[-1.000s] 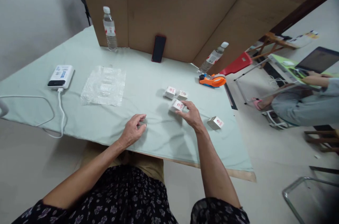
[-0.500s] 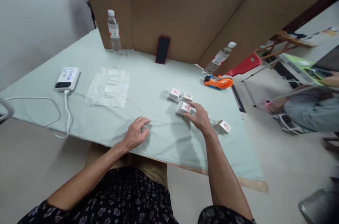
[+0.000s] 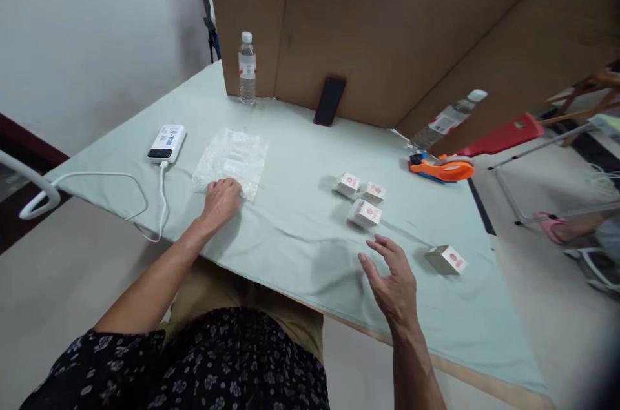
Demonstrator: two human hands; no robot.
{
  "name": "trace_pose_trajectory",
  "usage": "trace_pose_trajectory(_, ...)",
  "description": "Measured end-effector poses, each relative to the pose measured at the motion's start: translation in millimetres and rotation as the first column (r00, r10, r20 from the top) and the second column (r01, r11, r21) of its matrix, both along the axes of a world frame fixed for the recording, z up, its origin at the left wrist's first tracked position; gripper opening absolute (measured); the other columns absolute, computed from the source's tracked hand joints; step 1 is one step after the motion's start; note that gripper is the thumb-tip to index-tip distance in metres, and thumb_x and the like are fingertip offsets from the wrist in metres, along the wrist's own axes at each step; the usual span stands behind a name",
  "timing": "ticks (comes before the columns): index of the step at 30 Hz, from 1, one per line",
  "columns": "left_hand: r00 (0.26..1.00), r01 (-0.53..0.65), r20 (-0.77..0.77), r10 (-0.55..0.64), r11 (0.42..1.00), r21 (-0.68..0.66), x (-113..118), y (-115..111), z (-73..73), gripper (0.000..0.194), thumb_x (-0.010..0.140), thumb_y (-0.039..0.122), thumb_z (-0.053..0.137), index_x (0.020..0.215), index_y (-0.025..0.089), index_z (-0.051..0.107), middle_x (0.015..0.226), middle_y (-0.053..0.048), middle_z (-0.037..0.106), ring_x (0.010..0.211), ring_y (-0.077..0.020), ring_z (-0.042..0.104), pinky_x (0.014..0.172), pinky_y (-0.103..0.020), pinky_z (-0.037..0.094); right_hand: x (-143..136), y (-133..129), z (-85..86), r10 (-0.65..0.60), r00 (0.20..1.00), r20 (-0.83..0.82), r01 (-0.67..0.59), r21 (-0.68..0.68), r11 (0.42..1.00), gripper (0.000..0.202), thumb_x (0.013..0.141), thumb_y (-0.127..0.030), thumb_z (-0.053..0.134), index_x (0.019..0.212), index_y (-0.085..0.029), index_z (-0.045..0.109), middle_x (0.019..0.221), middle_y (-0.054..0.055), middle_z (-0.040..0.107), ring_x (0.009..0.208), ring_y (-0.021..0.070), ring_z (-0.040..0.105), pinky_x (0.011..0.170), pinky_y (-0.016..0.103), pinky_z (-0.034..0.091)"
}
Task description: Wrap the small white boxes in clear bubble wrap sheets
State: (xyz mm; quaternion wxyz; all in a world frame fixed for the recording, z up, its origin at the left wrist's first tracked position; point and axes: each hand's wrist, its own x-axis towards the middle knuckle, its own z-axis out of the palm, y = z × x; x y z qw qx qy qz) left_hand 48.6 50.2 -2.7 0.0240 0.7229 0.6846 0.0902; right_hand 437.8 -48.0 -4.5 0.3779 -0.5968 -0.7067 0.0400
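My left hand (image 3: 221,203) rests on the near edge of a sheet of bubble wrap (image 3: 232,155), its fingers curled down; whether they pinch the sheet is hidden. My right hand (image 3: 391,274) is apart from everything, fingers spread and holding nothing. Just beyond it sits a wrapped small box (image 3: 367,214), close to another wrapped box (image 3: 348,184) and a third small box (image 3: 374,192). To the right of my right hand, a separate small white box (image 3: 446,259) lies on the cloth-covered table (image 3: 290,261).
A white power bank (image 3: 166,143) with a cable lies at left. A bottle (image 3: 247,71), a phone (image 3: 330,101) and a tilted bottle (image 3: 448,121) stand by the cardboard (image 3: 358,29). An orange tape dispenser (image 3: 443,168) is at right. A person's leg shows beyond.
My right hand has let go of the nearest wrapped box and drawn back toward me. My left hand has moved left onto the bubble wrap. The view has shifted.
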Motion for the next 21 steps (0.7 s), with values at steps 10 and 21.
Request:
trace_pose_trajectory(10,0.954,0.278,0.088,-0.286,0.956,0.095,70,-70,4.0,0.015,0.086,0.011,0.049,0.087,0.018,0.062,0.093,-0.009,0.068,0.092,-0.0274,0.059,0.080,-0.041,0.043,84,-38,21.3,-0.336,0.940,-0.065,0.335,-0.022,0.942,0.031,0.084,-0.049,0.064,0.101,-0.023,0.071,0.119,0.012,0.067,0.112,0.0292,0.062,0.089,0.048,0.054)
trace_pose_trajectory(21,0.793,0.541,0.267,-0.548,0.834,0.107,119,-133,10.2,0.019,0.083,0.027,0.066,0.100,0.019,0.064,0.118,-0.010,0.065,0.108,-0.0285,0.056,0.092,-0.045,0.047,176,14,-7.1,-0.502,0.864,0.034,0.486,-0.316,0.815,0.069,0.055,-0.055,0.074,0.111,-0.016,0.061,0.124,0.023,0.061,0.112,0.0378,0.057,0.094,0.055,0.044)
